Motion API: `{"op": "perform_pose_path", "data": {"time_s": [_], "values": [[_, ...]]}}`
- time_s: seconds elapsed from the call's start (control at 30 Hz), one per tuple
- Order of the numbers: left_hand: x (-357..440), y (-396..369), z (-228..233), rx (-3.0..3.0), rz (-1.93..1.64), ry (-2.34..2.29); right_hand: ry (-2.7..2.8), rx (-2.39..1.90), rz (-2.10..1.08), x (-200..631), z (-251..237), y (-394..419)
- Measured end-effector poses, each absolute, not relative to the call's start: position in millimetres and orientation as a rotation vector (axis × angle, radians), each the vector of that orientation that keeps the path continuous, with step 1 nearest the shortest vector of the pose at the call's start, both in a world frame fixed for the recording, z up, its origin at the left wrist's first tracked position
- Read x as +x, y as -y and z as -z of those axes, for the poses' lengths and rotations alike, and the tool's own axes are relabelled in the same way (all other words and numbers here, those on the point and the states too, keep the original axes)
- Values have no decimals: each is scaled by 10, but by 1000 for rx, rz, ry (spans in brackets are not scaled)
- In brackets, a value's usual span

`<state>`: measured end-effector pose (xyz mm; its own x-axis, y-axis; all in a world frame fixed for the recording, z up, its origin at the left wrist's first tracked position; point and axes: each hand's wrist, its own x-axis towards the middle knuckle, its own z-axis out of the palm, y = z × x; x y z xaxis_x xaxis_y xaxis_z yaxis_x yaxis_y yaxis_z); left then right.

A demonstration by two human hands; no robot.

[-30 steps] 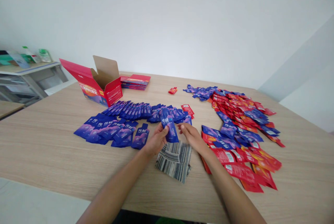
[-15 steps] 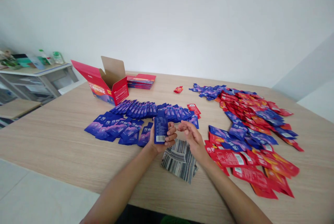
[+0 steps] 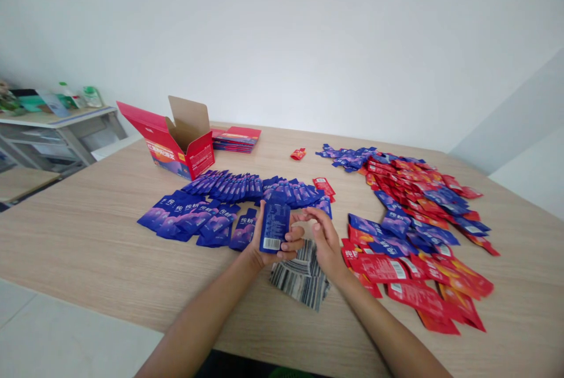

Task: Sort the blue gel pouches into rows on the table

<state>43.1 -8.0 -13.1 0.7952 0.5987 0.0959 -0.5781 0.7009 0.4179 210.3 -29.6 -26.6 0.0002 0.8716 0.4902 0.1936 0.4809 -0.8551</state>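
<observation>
My left hand (image 3: 259, 251) is closed around a blue pouch (image 3: 275, 226), holding it upright above the table with its printed back and barcode facing me. Whether more pouches lie behind it cannot be seen. Just to its right, my right hand (image 3: 325, 243) has its fingers bent and apart with nothing in them, the fingertips close to the left hand's fingers. Beneath both hands lies a striped grey cloth (image 3: 299, 284). Beyond them, overlapping blue pouches (image 3: 233, 186) are spread in rows, with more blue pouches (image 3: 189, 213) fanned out at the left.
An opened red box (image 3: 176, 146) stands at the back left, beside a stack of flat red cartons (image 3: 238, 138). Red pouches (image 3: 418, 266) and blue ones are heaped on the right. One small red pouch (image 3: 298, 154) lies near the wall. A side desk (image 3: 57, 119) stands far left.
My right hand has moved in closer to my left hand, its fingers more bent. The held blue pouch is slightly lower and shows more of its printed back. The view has shifted slightly.
</observation>
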Motion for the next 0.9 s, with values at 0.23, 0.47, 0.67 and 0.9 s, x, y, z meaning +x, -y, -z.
{"op": "perform_pose_path", "data": {"time_s": [0.23,0.47,0.67,0.9], "values": [[452,94,180,386,-550,-18,1638,-914,-656,2128,217,285],[470,132,161,388,-481,-22,1546,-953,-910,2121,300,254],[505,119,202,461,-537,-86,1235,-909,-1183,2060,393,208],[395,-14,97,839,-986,-462,1010,-779,-1081,2085,355,40]]}}
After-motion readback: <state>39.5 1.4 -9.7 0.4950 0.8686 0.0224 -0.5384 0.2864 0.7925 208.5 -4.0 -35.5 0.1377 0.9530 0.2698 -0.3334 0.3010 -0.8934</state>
